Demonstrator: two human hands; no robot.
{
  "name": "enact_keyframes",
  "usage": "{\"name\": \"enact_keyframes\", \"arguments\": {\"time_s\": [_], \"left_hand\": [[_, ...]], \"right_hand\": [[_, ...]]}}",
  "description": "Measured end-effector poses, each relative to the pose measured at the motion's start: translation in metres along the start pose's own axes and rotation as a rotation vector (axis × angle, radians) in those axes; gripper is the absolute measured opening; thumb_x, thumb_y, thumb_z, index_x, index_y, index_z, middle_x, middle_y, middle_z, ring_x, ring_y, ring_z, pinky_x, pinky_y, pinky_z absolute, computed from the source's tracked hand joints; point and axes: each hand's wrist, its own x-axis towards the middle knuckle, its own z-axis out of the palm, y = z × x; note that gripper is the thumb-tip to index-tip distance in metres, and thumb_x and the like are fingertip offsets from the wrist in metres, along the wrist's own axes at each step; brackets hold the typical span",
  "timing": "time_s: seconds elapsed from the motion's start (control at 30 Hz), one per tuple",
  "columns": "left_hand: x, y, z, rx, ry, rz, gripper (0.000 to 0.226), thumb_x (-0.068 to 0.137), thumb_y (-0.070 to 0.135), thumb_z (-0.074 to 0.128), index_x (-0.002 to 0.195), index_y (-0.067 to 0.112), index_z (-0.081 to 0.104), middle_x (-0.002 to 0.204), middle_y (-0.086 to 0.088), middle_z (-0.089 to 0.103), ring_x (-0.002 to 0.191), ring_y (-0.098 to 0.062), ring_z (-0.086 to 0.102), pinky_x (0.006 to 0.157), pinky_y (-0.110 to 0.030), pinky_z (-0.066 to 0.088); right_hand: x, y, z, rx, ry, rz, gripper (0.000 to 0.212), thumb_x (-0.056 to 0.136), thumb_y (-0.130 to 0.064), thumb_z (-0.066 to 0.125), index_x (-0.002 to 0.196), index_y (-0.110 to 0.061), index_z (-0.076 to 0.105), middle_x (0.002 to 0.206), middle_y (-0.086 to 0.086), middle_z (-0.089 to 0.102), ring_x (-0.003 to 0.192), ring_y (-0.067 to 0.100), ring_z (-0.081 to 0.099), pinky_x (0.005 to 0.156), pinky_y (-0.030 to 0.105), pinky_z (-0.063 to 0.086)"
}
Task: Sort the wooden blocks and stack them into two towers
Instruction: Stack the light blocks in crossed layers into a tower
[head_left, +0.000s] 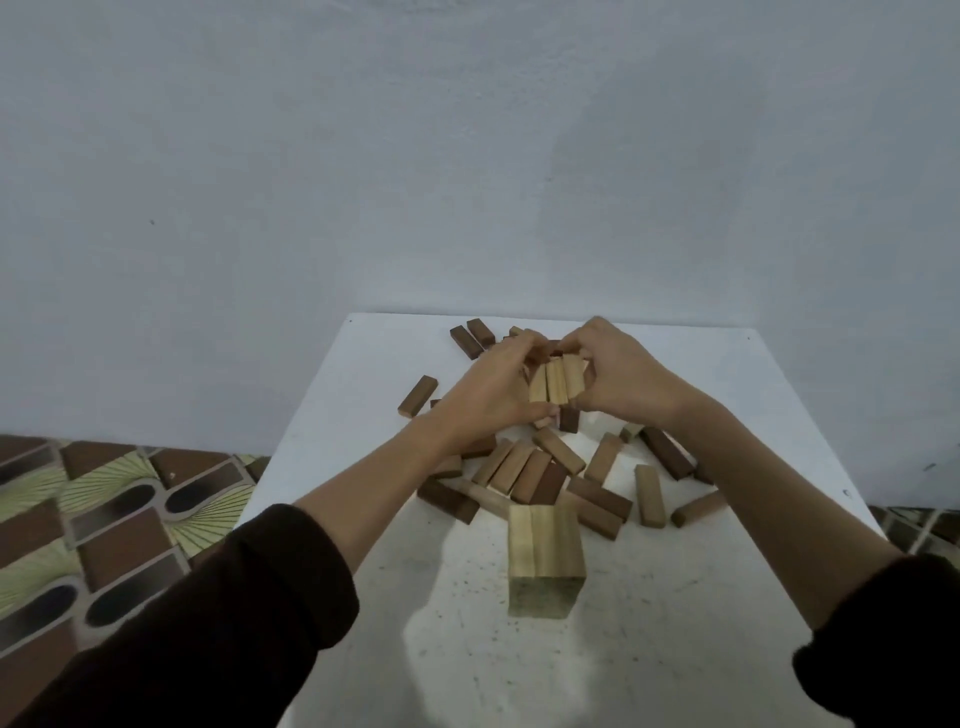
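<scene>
Status: early stage. One stack (545, 556) of pale wood stands on the near middle of the table (675, 623). Its top layer shows blocks laid side by side. The number of layers below cannot be read from this angle. No second tower is visible.

Hands: the left hand (488, 400) and the right hand (628, 376) meet over the far middle of the table. Both sets of fingers are curled around a group of light blocks (556, 383), pressed together side by side from opposite sides (three appear to be in the group). The group is held above the scatter, well beyond the stack.

Remaining material: most loose blocks (535, 473) lie unsorted between the hands and the stack, pale and brown mixed, several overlapping. Two dark blocks (472, 338) lie near the far edge and another lies apart on the left.

Assessment: the held group is probably the next layer for the pale stack. The dark tower has not been started. Sorting is largely undone, so the greater part of the task is left.
</scene>
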Motion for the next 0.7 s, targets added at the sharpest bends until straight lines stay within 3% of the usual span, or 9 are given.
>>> {"name": "enact_keyframes", "arguments": {"time_s": [0.13, 0.23, 0.37, 0.57, 0.7], "left_hand": [[-0.038, 0.005, -0.029, -0.049, 0.059, -0.017, 0.055, 0.068, 0.014, 0.083, 0.11, 0.018, 0.049, 0.105, 0.009, 0.057, 0.094, -0.005, 0.053, 0.081, -0.012, 0.04], [-0.064, 0.004, -0.047, -0.048, 0.086, -0.043, 0.057, 0.068, 0.014, 0.083, 0.107, 0.026, 0.043, 0.101, 0.016, 0.054, 0.09, 0.003, 0.052, 0.078, -0.006, 0.039], [-0.105, -0.012, -0.06, -0.051, 0.152, -0.086, 0.061, 0.066, 0.018, 0.085, 0.114, 0.017, 0.046, 0.109, 0.001, 0.06, 0.095, -0.007, 0.055, 0.083, -0.015, 0.045], [-0.155, -0.047, -0.047, -0.043, 0.12, -0.156, 0.056, 0.068, 0.011, 0.081, 0.113, 0.008, 0.049, 0.106, -0.005, 0.062, 0.092, -0.012, 0.058, 0.078, -0.009, 0.042], [-0.173, -0.061, -0.037, 0.05, 0.079, -0.167, 0.056, 0.068, 0.013, 0.081, 0.115, 0.009, 0.05, 0.102, 0.004, 0.057, 0.093, -0.012, 0.051, 0.079, -0.007, 0.035]], "right_hand": [[-0.01, -0.041, 0.006, -0.047, -0.043, -0.04, 0.048, 0.073, -0.011, 0.072, 0.117, -0.01, 0.053, 0.104, -0.002, 0.04, 0.09, 0.012, 0.045, 0.06, 0.017, 0.029], [-0.017, -0.072, 0.013, -0.084, -0.077, -0.051, 0.05, 0.075, -0.014, 0.07, 0.121, -0.012, 0.051, 0.107, -0.001, 0.04, 0.097, 0.014, 0.046, 0.074, 0.023, 0.035], [-0.031, -0.116, 0.035, -0.274, -0.059, -0.07, 0.052, 0.08, -0.014, 0.067, 0.127, -0.012, 0.046, 0.128, 0.005, 0.039, 0.122, 0.023, 0.035, 0.098, 0.041, 0.039], [-0.048, -0.149, 0.094, -0.257, -0.141, -0.061, 0.041, 0.084, -0.001, 0.057, 0.123, -0.006, 0.044, 0.128, 0.01, 0.036, 0.113, 0.023, 0.043, 0.073, 0.032, 0.04], [-0.055, -0.138, 0.137, -0.243, -0.105, -0.03, 0.041, 0.085, 0.003, 0.05, 0.124, -0.008, 0.043, 0.125, 0.009, 0.039, 0.113, 0.025, 0.041, 0.081, 0.031, 0.04]]}}
